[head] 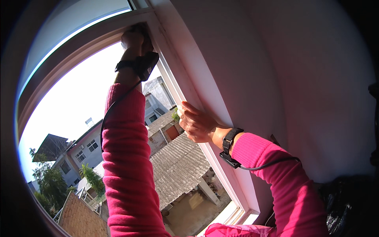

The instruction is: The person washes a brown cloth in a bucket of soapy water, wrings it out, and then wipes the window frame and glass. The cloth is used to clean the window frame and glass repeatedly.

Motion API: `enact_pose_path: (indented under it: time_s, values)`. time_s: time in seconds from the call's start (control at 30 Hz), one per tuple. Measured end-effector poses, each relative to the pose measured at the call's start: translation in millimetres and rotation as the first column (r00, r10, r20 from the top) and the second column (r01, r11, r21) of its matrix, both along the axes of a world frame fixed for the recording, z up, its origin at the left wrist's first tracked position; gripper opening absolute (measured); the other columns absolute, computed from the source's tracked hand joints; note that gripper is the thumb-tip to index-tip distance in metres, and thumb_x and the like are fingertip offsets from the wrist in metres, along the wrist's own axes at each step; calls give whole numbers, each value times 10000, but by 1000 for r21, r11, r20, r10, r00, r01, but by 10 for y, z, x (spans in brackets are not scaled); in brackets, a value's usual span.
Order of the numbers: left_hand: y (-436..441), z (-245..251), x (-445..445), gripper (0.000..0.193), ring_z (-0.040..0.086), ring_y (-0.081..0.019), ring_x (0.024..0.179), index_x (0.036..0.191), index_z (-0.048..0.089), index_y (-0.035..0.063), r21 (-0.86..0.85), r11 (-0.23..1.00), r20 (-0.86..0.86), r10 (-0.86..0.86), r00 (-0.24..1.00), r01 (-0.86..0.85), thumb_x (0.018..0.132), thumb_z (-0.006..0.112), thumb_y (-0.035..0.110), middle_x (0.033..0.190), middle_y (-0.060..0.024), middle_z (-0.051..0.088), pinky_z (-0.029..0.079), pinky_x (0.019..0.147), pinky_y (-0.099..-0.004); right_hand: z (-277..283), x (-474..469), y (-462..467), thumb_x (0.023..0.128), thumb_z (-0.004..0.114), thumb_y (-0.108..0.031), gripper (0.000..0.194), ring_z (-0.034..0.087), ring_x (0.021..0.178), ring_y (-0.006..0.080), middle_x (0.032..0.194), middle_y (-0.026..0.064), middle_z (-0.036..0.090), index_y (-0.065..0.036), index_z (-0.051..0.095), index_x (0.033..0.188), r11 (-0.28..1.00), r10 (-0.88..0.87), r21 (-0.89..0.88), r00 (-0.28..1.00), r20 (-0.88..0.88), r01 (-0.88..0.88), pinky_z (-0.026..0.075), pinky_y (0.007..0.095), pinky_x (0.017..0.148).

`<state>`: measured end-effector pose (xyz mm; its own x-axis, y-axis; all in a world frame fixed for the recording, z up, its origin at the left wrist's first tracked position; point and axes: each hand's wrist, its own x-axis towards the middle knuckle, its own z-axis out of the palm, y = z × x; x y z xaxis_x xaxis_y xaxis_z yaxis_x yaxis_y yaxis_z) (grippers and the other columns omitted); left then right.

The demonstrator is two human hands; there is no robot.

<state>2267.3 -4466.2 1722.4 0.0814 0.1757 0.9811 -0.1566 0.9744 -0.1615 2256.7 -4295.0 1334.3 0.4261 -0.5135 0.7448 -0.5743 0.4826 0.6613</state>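
Observation:
My left hand (pixel 132 40) reaches up into the top corner of a pale window frame (pixel 170 66). Its fingers are bent and in deep shade. A dark patch lies around them, and I cannot tell whether it is a cloth or only shadow. Lower down, my right hand (pixel 197 123) grips the side upright of the same frame, fingers curled round its inner edge. Both forearms wear pink knit sleeves. A black strap with a small box (pixel 146 66) sits on my left wrist, and a similar strap (pixel 232 139) circles the right; cables run from both.
Beyond the window, well below, lie a corrugated roof (pixel 180 169), a yard (pixel 192 210) and a brick wall (pixel 83 211). The window sill (pixel 237 214) is at the lower right. A plain wall (pixel 242 74) rises on the right, with black plastic (pixel 343 201) beneath.

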Motion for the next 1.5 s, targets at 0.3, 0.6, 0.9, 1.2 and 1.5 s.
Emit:
enact_pose_path:
  time_s: [0.3, 0.6, 0.9, 1.2, 1.5]
  values:
    - [89, -7, 37, 533, 641, -322, 1112, 1217, 667, 117, 308, 939, 87, -190, 978, 155, 903, 566, 536, 1207, -170, 666, 514, 910, -435, -15, -22, -60, 864, 493, -279, 328, 525, 1211, 276, 1090, 133, 673, -43, 696, 968, 998, -56, -34, 998, -21, 56, 53, 508, 1234]
    - [98, -167, 142, 473, 658, -310, 1074, 1174, 683, 107, 314, 892, 260, -411, 874, 326, 930, 545, 487, 1148, -161, 685, 521, 903, -422, -49, -40, -95, 878, 503, -283, 306, 530, 1208, 265, 1078, 107, 672, -63, 692, 976, 999, -47, -21, 998, 40, 48, 45, 507, 1232]
    - [67, -192, 223, 422, 676, -298, 1036, 1131, 699, 96, 343, 844, 280, -511, 813, 412, 957, 524, 438, 1090, -152, 705, 528, 896, -408, -16, -14, -24, 863, 520, -259, 303, 532, 1191, 269, 1106, 115, 662, -40, 694, 979, 1000, -17, 7, 999, 47, 17, 58, 493, 1236]
    - [-74, -170, 762, 385, 693, -287, 998, 1088, 715, 86, 415, 787, -54, -480, 876, 457, 984, 503, 390, 1032, -143, 725, 535, 889, -395, -26, -10, -27, 851, 530, -259, 290, 521, 1197, 255, 1071, 99, 659, -41, 694, 949, 1000, 2, -2, 998, 67, -2, 31, 486, 1241]
    - [-205, -654, 1209, 248, 710, -282, 932, 1082, 737, 99, -101, 994, -198, -48, 979, 28, 920, 648, 264, 1038, -93, 743, 534, 868, -409, -31, -16, -49, 833, 575, -280, 284, 423, 1326, 286, 1219, 138, 616, -59, 702, 960, 999, -9, 37, 994, 113, 5, 86, 477, 1235]
